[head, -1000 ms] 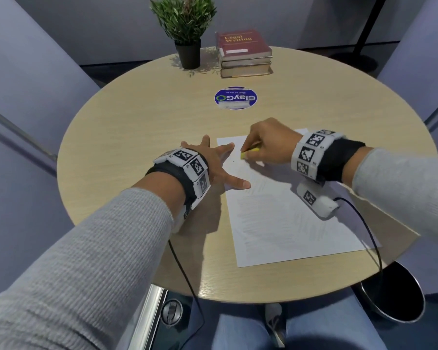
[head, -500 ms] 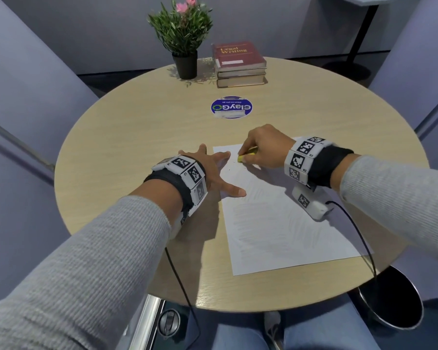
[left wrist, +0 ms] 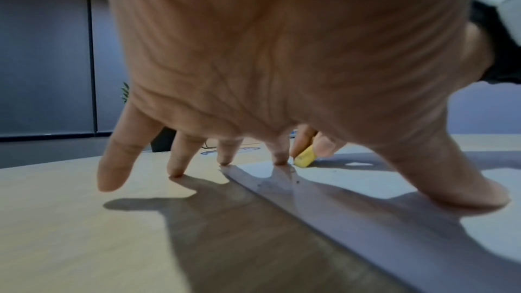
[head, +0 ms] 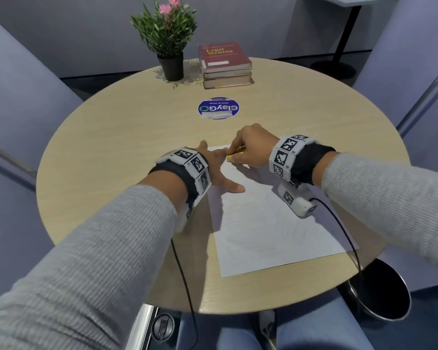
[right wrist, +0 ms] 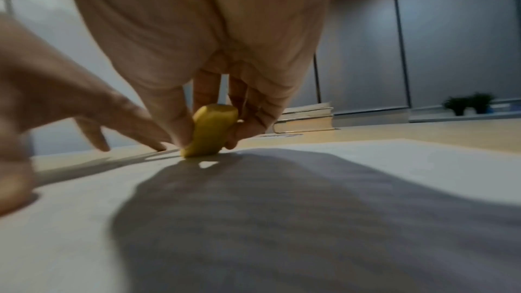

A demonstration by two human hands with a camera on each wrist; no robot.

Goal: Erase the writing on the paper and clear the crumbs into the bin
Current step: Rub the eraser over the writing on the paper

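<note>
A white sheet of paper [head: 268, 231] with faint pencil marks lies on the round wooden table [head: 127, 137]. My right hand [head: 250, 147] pinches a yellow eraser [head: 234, 155] and presses its lower end onto the paper's far left corner; the eraser [right wrist: 210, 130] stands tilted between thumb and fingers. My left hand [head: 213, 168] lies spread flat, fingers straight, its thumb and forefinger pressing the paper's left edge [left wrist: 282, 186], the other fingertips on the wood. A few dark crumbs [left wrist: 296, 181] lie by the forefinger. The black bin [head: 379, 289] stands on the floor at the lower right, below the table's edge.
At the table's far side stand a potted plant [head: 168, 41] and a stack of books [head: 225, 65]. A round blue sticker [head: 218, 108] lies in the middle of the table. Grey chairs flank the table. Cables hang from both wrists.
The right hand and eraser have shifted slightly left, closer to the left hand's fingers. The left hand stays spread on the paper's edge. The head view has tilted up a little.
</note>
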